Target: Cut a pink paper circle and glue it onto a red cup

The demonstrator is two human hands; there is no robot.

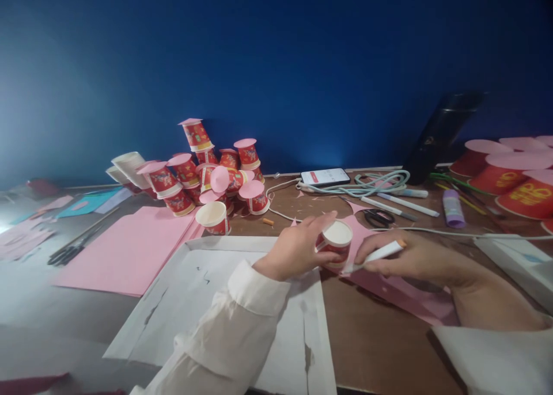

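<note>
My left hand [298, 246] is wrapped round a red paper cup [337, 239], which stands mouth up on a cut sheet of pink paper [389, 285]. Between the fingers of my right hand [408, 257] is a white marker pen [383, 251], its tip pointing down and left at the foot of the cup. Whether the tip touches the paper is too blurred to tell. Another paper cup [213, 217], also upright, stands left of my hands. Behind it, red cups topped with pink paper discs [184, 160] are piled and stacked.
A stack of pink sheets [125, 251] and a white tray-like sheet [207, 303] lie to the left. At the back are a phone [324, 177], a coiled cable [380, 182], black-handled scissors [378, 217], a purple glue stick [453, 209] and a dark bottle [440, 136]. Larger red cups [503, 176] stand far right.
</note>
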